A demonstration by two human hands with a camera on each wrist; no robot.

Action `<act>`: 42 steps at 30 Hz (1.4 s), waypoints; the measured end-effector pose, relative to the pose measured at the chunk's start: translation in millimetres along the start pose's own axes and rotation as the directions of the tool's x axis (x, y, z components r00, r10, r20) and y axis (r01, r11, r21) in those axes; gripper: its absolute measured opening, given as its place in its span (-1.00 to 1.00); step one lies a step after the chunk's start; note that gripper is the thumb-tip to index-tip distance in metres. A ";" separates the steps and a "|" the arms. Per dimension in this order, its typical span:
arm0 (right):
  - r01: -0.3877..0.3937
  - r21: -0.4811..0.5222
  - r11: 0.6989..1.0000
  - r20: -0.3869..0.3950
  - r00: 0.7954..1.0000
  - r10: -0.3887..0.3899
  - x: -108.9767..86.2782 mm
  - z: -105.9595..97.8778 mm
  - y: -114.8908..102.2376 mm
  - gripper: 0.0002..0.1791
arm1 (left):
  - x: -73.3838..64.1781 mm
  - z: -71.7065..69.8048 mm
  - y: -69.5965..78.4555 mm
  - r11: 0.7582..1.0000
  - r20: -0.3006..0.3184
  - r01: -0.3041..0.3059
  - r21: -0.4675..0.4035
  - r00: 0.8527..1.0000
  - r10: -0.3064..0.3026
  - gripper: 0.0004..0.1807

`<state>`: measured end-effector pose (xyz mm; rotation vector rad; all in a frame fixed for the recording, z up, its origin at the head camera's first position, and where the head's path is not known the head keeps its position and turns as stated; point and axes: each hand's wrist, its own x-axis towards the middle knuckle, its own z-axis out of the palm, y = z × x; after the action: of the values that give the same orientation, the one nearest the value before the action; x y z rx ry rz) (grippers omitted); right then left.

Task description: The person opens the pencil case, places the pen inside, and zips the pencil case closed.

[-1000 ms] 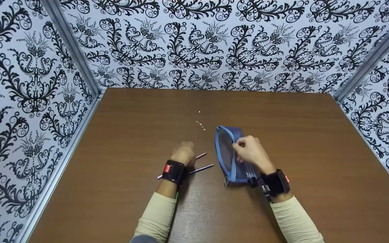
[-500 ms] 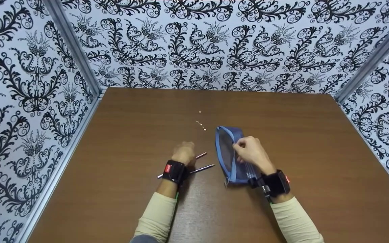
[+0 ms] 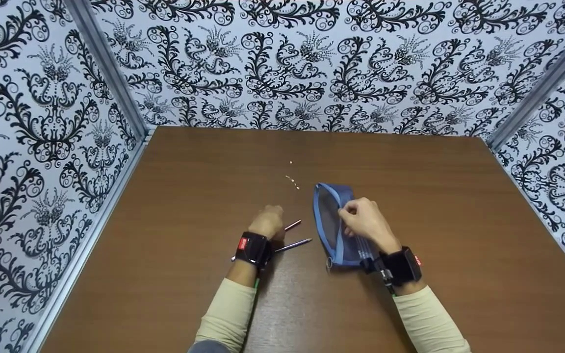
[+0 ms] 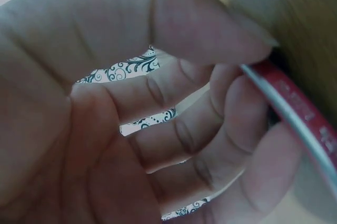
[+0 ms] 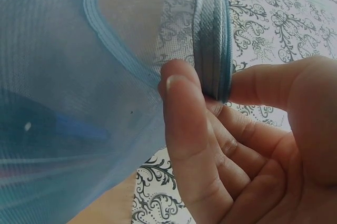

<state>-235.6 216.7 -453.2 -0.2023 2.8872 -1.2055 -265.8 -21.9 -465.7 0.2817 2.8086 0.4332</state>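
Observation:
On the table, my left hand (image 3: 267, 223) pinches a red pencil (image 4: 303, 111) between thumb and fingertips; its front part shows beyond the hand in the head view. A dark pencil (image 3: 293, 245) lies just below, partly hidden by the wrist band. To the right, a blue mesh pencil case (image 3: 329, 225) has its zipped mouth spread apart. My right hand (image 3: 367, 219) holds the right edge of that mouth, the zipper band (image 5: 213, 40) between thumb and fingers. Through the mesh, blurred blue and reddish shapes (image 5: 79, 129) show inside the case.
Small pale crumbs or shavings (image 3: 293, 182) lie on the brown table (image 3: 189, 181) beyond the hands. A zipper pull ring (image 3: 329, 264) hangs at the case's near end. Patterned walls (image 3: 282, 63) enclose the back and sides.
The red pencil's front end has shifted very slightly up and right with my left hand. My right hand and the pencil case stay in place.

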 end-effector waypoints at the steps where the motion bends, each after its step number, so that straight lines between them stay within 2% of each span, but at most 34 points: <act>1: -0.001 -0.002 1.000 -0.002 1.000 0.001 0.1 0.0 0.1 -0.72 | 0.5 0.0 0.0 1.000 -0.004 -0.006 0.000 1.000 0.006 -0.69; 9: -0.007 0.013 1.000 0.005 1.000 0.007 -0.5 -0.2 -0.1 -0.74 | 5.6 -0.1 1.6 0.999 -0.010 0.007 0.047 1.000 -0.007 -0.73; 12: -0.011 0.013 1.000 0.011 1.000 0.011 -0.3 0.0 0.2 -0.75 | 5.2 -0.4 1.3 1.000 -0.013 0.010 0.026 1.000 -0.010 -0.72; 20: -0.016 0.011 1.000 0.012 1.000 0.016 1.0 1.0 1.5 -0.74 | 3.7 -0.5 1.2 0.999 -0.062 -0.021 -0.045 0.998 0.018 -0.89; 31: -0.006 0.011 1.000 0.005 1.000 0.006 0.2 0.9 1.0 -0.72 | 5.8 -0.2 1.7 0.996 -0.161 -0.084 -0.013 0.984 0.081 -0.91; 42: -0.013 0.015 1.000 0.007 1.000 0.013 -0.3 1.0 0.4 -0.73 | 6.6 -3.8 2.6 0.993 -0.158 -0.086 -0.078 0.985 0.073 -0.91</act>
<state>-235.3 216.3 -454.2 -0.1873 2.8676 -1.2219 -272.8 -19.0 -463.0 0.3574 2.9276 0.6163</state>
